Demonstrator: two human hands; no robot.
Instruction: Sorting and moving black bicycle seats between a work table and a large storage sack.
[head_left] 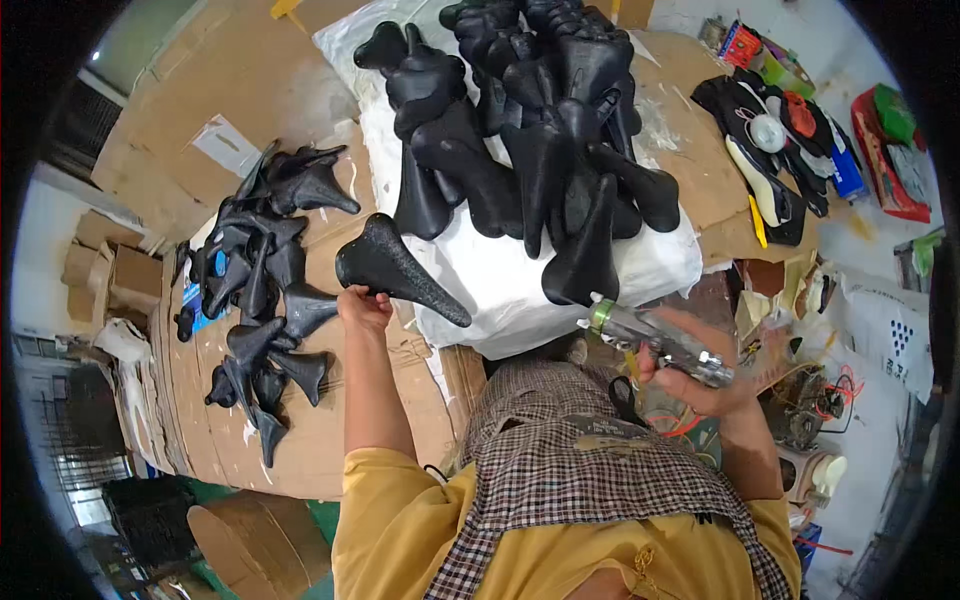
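My left hand (366, 310) grips a black bicycle saddle (398, 268) by the edge of its wide end, and the narrow nose points right and down. The saddle's surface is speckled and glossy. In my right hand (690, 385) is a metal spray gun (655, 338) with a green ring near its front, which faces left toward the saddles. Its trigger is mostly hidden by my fingers. Just beyond the gun, a lone black saddle (585, 262) lies at the near side of a heap of saddles (490, 165) on white sheeting (480, 290).
More black saddles (265, 270) lie scattered on the cardboard-covered table (310, 440) at the left. At the back right is a cluster of dark and white items (770, 140) beside a red container (885, 180). A white sack (885, 330) and tangled wires (840, 390) sit at the right.
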